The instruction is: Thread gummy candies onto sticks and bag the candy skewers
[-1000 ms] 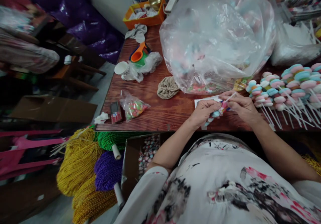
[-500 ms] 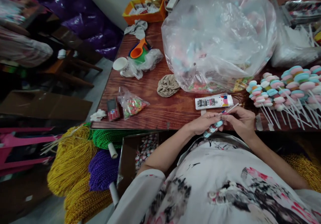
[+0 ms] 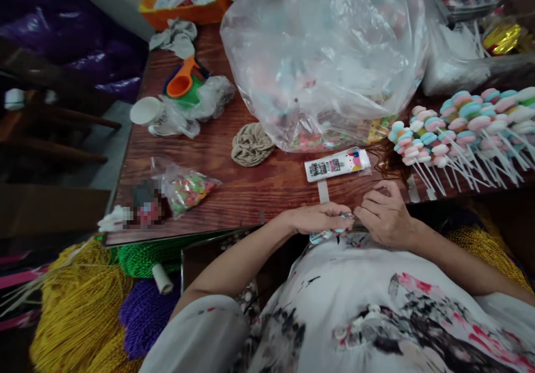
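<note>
Just off the table's front edge, my left hand [image 3: 318, 218] is closed around a wrapped marshmallow stick [image 3: 321, 237]. Pale blue pieces show through its clear printed wrapper, below and beyond the fingers. My right hand [image 3: 387, 215] meets the left fingertips at the wrapper's end, thumb and fingers curled in a pinch; what they grip is hidden. The white stick does not show now. A white printed tube or packet [image 3: 337, 164] lies on the table just beyond both hands. To the right, many pastel marshmallow sticks [image 3: 463, 122] lie piled with their white sticks toward me.
A big clear bag [image 3: 330, 55] of marshmallows covers the table's back middle. Leftward lie a beige coiled cloth [image 3: 252, 144], a small candy bag [image 3: 190, 190], an orange scoop [image 3: 179, 85] and a white cup [image 3: 146, 111]. Yellow cord bundles [image 3: 71, 306] hang below the left edge.
The view has shifted, so the table's things sit further left. My hands are lower and nearer my body. The white stick that stuck out above my right hand is now out of sight.
</note>
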### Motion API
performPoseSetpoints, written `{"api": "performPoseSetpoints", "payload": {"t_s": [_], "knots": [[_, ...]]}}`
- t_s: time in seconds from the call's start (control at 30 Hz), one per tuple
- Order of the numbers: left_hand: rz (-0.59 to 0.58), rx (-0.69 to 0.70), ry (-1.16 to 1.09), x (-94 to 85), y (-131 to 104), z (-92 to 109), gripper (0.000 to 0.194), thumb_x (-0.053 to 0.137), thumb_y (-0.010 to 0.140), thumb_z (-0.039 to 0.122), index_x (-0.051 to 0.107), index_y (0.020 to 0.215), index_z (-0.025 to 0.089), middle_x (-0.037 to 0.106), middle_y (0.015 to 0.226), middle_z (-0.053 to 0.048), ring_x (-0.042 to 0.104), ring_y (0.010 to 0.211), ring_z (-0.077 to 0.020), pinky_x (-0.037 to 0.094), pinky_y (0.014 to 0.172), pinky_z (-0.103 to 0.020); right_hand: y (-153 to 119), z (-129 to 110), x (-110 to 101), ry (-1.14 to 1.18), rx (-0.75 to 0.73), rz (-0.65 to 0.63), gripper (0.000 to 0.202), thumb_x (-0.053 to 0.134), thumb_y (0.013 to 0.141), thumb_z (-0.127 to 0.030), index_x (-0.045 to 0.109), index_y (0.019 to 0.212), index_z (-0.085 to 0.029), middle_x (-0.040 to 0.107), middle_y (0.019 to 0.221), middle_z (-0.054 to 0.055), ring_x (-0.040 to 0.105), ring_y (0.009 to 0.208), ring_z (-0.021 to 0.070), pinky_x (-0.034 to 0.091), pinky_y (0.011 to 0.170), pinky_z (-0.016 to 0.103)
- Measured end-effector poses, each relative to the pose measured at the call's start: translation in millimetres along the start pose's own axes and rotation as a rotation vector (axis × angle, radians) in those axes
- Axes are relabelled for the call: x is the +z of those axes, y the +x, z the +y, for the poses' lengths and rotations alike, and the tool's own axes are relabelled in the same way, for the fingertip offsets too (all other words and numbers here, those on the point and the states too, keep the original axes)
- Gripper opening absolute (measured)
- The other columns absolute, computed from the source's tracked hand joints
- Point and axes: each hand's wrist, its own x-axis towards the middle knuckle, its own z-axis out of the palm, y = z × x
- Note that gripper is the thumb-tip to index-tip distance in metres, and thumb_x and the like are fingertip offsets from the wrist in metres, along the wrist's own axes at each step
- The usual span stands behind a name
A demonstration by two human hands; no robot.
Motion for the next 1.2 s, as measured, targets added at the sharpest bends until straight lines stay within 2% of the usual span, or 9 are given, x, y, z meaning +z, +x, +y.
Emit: {"api": "performPoseSetpoints", "payload": {"t_s": [0.17,0.3,0.43,0.53,0.63,0.77,0.93,1.07,1.2], "knots": [[0.392,0.150,1.126,21.2,-5.5,8.7,0.025,0.037,0.098,0.024,0.060,0.094,0.014,0.062,0.090,-0.008,0.053,0.081,-0.0178,0.043,0.077,-0.032,-2.4,-7.4,4.4,0.302,0.349,-0.141,0.030,0.047,0.092,-0.027,0.058,0.066,-0.018,0.060,0.061,0.002,0.051,0.061,0.0140,0.036,0.066,0.032],[0.564,0.367,1.445,21.4,0.8,-0.2,0.025,0.037,0.097,0.019,0.063,0.094,0.015,0.063,0.081,-0.008,0.054,0.077,-0.0183,0.040,0.073,-0.033,-12.5,7.8,-8.5,0.642,0.523,-0.183,0.041,0.043,0.097,-0.039,0.057,0.063,-0.020,0.058,0.056,-0.003,0.052,0.052,0.0114,0.038,0.055,0.025],[0.844,0.439,1.070,4.7,6.9,-7.2,0.028,0.043,0.097,0.024,0.066,0.084,0.014,0.066,0.078,-0.007,0.057,0.073,-0.0152,0.043,0.071,-0.030,-32.2,32.2,-16.0,0.035,0.619,0.186,0.028,0.051,0.093,-0.040,0.068,0.087,-0.019,0.070,0.084,0.005,0.061,0.072,0.0178,0.039,0.063,0.029],[0.898,0.496,0.556,0.2,9.3,-3.6,0.027,0.051,0.095,0.032,0.071,0.088,0.015,0.069,0.079,-0.005,0.060,0.074,-0.0127,0.046,0.072,-0.027,-38.8,44.3,-6.7,-0.398,0.665,0.103,0.027,0.052,0.092,-0.038,0.069,0.097,-0.017,0.068,0.096,0.011,0.058,0.071,0.0202,0.028,0.056,0.031],[0.915,0.435,0.097,3.5,10.8,3.1,0.026,0.063,0.087,0.040,0.074,0.089,0.017,0.068,0.079,-0.002,0.059,0.071,-0.0108,0.048,0.069,-0.025,-35.5,50.2,7.3,-0.483,0.723,0.024,0.024,0.047,0.093,-0.028,0.067,0.094,-0.014,0.066,0.096,0.013,0.053,0.065,0.0187,0.022,0.054,0.032],[0.900,0.235,-0.286,7.7,13.0,6.7,0.036,0.071,0.078,0.049,0.075,0.093,0.017,0.061,0.068,0.002,0.052,0.056,-0.0071,0.045,0.055,-0.021,-30.1,47.3,9.3,-0.299,0.695,0.099,0.016,0.047,0.089,-0.020,0.061,0.088,-0.014,0.064,0.087,0.012,0.053,0.064,0.0183,0.029,0.054,0.032],[0.923,0.273,-0.272,8.0,33.4,-1.4,0.036,0.071,0.076,0.048,0.075,0.088,0.015,0.060,0.063,0.003,0.049,0.056,-0.0064,0.044,0.057,-0.020,-9.6,17.4,-3.9,0.207,0.438,0.369,0.011,0.053,0.090,-0.019,0.061,0.097,-0.020,0.065,0.077,0.002,0.059,0.064,0.0141,0.046,0.060,0.026],[0.929,0.398,-0.125,9.2,45.7,-1.6,0.034,0.062,0.084,0.044,0.076,0.093,0.014,0.070,0.081,-0.003,0.060,0.077,-0.0115,0.049,0.079,-0.026,19.5,3.7,-1.9,0.129,0.146,0.471,0.029,0.053,0.086,-0.008,0.066,0.110,-0.020,0.072,0.092,0.006,0.068,0.080,0.0156,0.053,0.072,0.026],[0.909,0.423,0.086,9.7,37.4,2.6,0.032,0.060,0.088,0.039,0.073,0.104,0.015,0.071,0.095,-0.005,0.063,0.088,-0.0146,0.048,0.085,-0.027,31.1,9.4,4.5,0.089,0.125,0.451,0.034,0.051,0.084,-0.004,0.068,0.110,-0.019,0.073,0.085,0.005,0.068,0.070,0.0143,0.053,0.065,0.025]]}}
